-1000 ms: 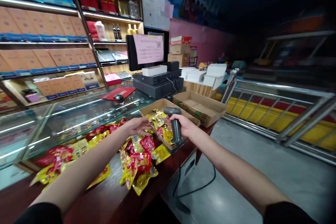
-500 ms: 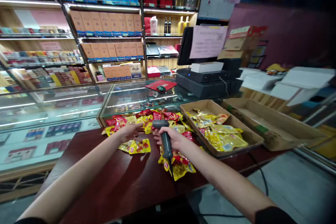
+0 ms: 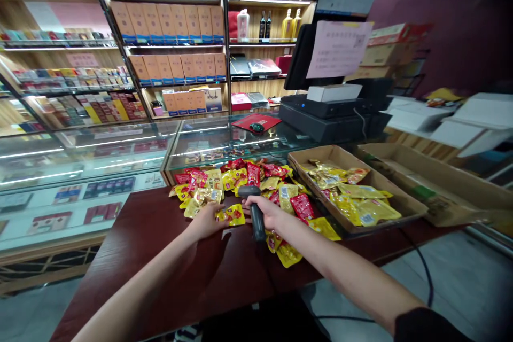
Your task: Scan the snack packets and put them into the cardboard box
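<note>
My right hand (image 3: pixel 265 212) is closed around the grip of a dark grey barcode scanner (image 3: pixel 258 222), its head over the near side of a heap of snack packets. My left hand (image 3: pixel 207 220) is at the left end of a yellow snack packet (image 3: pixel 235 215), its fingers closed on that edge. This packet shows red and brown pictures and is just left of the scanner. Behind both hands, red, yellow and gold snack packets (image 3: pixel 253 173) lie heaped on the dark red table (image 3: pixel 160 246). More yellow packets (image 3: pixel 289 254) lie under and beside my right wrist.
An open cardboard box (image 3: pixel 412 215) with gold and yellow packets stands at the right, beside another cardboard tray (image 3: pixel 452 214). Behind the heap is a glass display counter (image 3: pixel 192 141) carrying a mouse (image 3: pixel 256 127) and a monitor (image 3: pixel 300 59). A black cable (image 3: pixel 429 278) hangs at right.
My left hand has come down and nearer, from hovering over the packets to the yellow packet's edge. My right hand still holds the scanner. The view has shifted slightly.
</note>
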Demonstrator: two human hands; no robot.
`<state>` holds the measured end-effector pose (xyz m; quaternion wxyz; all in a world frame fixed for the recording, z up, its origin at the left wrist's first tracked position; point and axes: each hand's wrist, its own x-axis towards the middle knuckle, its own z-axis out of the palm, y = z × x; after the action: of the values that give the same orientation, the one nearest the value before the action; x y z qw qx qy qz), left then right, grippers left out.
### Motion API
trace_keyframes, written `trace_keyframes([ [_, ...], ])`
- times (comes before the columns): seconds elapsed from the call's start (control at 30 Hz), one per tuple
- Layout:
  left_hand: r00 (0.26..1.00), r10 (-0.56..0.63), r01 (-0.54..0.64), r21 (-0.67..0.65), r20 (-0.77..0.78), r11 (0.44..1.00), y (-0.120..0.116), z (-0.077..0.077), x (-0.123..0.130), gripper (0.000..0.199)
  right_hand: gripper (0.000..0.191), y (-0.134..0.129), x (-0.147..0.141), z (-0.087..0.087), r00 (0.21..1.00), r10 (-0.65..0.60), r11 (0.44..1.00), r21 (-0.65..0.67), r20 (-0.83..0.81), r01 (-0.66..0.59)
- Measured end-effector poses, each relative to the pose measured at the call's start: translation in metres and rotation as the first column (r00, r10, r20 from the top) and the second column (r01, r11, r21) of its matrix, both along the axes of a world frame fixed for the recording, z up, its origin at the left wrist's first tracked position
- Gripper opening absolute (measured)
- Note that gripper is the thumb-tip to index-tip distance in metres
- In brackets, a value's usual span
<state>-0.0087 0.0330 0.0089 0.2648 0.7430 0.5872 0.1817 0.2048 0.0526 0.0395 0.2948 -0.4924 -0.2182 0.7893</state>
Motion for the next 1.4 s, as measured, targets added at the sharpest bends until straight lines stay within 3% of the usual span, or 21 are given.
trace_keyframes([
  [0.1,0.98,-0.021,0.045,0.118,-0.196,0.992,-0.011,0.0,0.013,0.061,0.006,-0.001,0.001,0.005,0.999,-0.022,0.999,-0.039,-0.026,0.021],
  [0.2,0.972,0.01,0.025,0.145,-0.235,0.989,-0.014,0.003,0.022,0.051,0.011,0.002,0.005,0.007,0.992,-0.076,0.995,-0.075,-0.104,0.069],
  [0.3,0.998,-0.043,0.048,0.118,-0.048,0.992,-0.004,0.007,0.027,0.039,0.015,0.007,0.01,0.008,0.978,-0.14,0.99,-0.04,-0.158,0.135],
  [0.37,0.983,-0.048,0.048,0.005,0.175,0.999,0.006,0.011,0.03,0.032,0.017,0.01,0.013,0.009,0.978,-0.144,0.989,0.019,-0.152,0.149],
  [0.43,0.907,0.047,0.041,-0.2,0.418,0.979,0.015,0.014,0.033,0.028,0.017,0.011,0.015,0.01,0.986,-0.132,0.987,0.073,-0.104,0.14],
  [0.53,0.691,0.266,0.105,-0.457,0.672,0.883,0.024,0.017,0.039,0.024,0.017,0.009,0.017,0.013,0.992,-0.11,0.986,0.119,-0.069,0.118],
  [0.6,0.565,0.361,0.162,-0.529,0.742,0.833,0.027,0.018,0.041,0.022,0.016,0.007,0.019,0.016,0.992,-0.075,0.986,0.139,-0.1,0.088],
  [0.7,0.482,0.419,0.198,-0.562,0.769,0.803,0.03,0.018,0.044,0.023,0.014,0.005,0.021,0.02,0.994,-0.044,0.985,0.163,-0.103,0.061],
  [0.83,0.475,0.439,0.189,-0.576,0.763,0.795,0.035,0.021,0.045,0.031,0.014,0.005,0.024,0.022,0.994,-0.068,0.981,0.177,-0.09,0.084],
  [1.1,0.559,0.489,0.13,-0.653,0.67,0.746,0.048,0.025,0.041,0.039,0.014,0.006,0.024,0.02,0.991,-0.105,0.976,0.181,-0.084,0.119],
  [1.23,0.546,0.523,0.08,-0.662,0.655,0.745,0.065,0.031,0.041,0.039,0.02,0.002,0.022,0.02,0.984,-0.172,0.936,0.305,-0.042,0.176],
  [1.4,0.523,0.508,0.053,-0.621,0.684,0.782,0.09,0.05,0.042,0.034,0.02,-0.012,0.019,0.03,0.976,-0.213,0.862,0.481,0.056,0.16],
])
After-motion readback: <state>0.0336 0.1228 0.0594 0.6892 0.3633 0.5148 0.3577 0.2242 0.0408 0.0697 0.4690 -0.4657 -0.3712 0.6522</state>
